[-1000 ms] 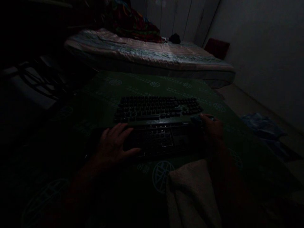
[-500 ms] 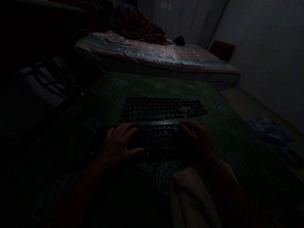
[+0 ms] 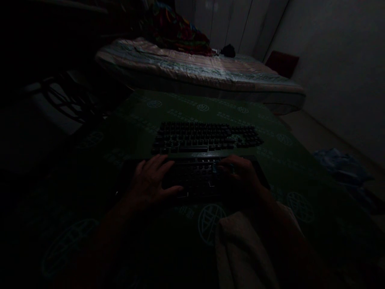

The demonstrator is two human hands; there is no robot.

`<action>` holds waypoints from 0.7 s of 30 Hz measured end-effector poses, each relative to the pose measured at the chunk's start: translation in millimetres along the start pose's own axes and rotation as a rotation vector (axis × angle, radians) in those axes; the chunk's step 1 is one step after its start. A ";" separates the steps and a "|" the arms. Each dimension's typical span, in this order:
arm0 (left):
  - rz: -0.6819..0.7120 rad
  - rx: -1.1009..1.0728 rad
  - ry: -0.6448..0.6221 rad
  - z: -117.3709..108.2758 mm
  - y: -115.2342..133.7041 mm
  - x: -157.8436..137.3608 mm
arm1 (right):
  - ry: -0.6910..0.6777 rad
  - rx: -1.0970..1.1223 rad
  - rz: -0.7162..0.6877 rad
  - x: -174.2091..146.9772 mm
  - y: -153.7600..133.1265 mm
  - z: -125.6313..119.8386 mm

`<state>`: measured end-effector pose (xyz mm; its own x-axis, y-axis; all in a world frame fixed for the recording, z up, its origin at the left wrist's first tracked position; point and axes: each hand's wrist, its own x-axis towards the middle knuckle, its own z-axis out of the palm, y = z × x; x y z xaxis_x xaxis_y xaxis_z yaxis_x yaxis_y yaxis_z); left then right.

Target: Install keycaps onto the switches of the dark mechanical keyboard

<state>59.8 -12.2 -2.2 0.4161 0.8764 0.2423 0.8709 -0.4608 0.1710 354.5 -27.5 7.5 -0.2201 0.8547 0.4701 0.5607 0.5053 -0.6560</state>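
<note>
A black keyboard base (image 3: 197,172), with its keycaps off over much of the visible part, lies flat in front of me. My left hand (image 3: 152,176) rests over its left part, fingers spread and thumb stretched to the right. Over the right part, my right hand (image 3: 239,170) has its fingers closed round a small bluish tool (image 3: 215,167) whose end points at the bare key sockets. Dim light hides the tool's exact kind. Beyond the base, loose black keycaps (image 3: 195,136) are laid out in keyboard order, the long space bar (image 3: 193,149) in the nearest row.
Everything lies on a green printed tabletop (image 3: 210,224). A pale cloth (image 3: 240,241) is under my right forearm. A bed (image 3: 204,72) with a dark red blanket (image 3: 180,32) stands behind. Bluish fabric (image 3: 339,162) lies on the floor at the right.
My right hand has slid left along the keyboard base with the bluish tool, towards the middle. My left hand stays put.
</note>
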 end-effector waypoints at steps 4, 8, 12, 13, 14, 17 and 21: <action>0.006 0.006 0.002 0.6 -1.3 0.2 | -0.072 -0.045 -0.034 0.9 3.1 -0.8; 0.007 0.003 0.002 0.9 -1.0 -0.1 | -0.053 -0.083 -0.020 -0.2 4.6 -5.0; -0.002 0.011 -0.022 0.6 -0.2 0.4 | -0.069 -0.078 -0.076 0.5 1.9 -1.9; -0.006 0.014 -0.024 0.5 -0.1 0.6 | -0.082 -0.093 -0.092 1.1 1.7 -1.0; -0.009 0.016 -0.025 0.4 0.0 0.8 | -0.091 -0.114 -0.102 1.6 1.7 -0.6; -0.010 0.020 -0.028 0.2 0.3 1.2 | -0.090 -0.159 -0.105 2.2 2.8 -2.5; -0.007 0.027 -0.019 0.4 0.5 1.3 | -0.068 -0.136 -0.115 1.1 4.4 -2.8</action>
<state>60.9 -11.3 -2.1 0.4148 0.8823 0.2226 0.8804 -0.4509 0.1466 359.0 -24.6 6.7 -0.3400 0.8009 0.4928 0.6308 0.5829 -0.5122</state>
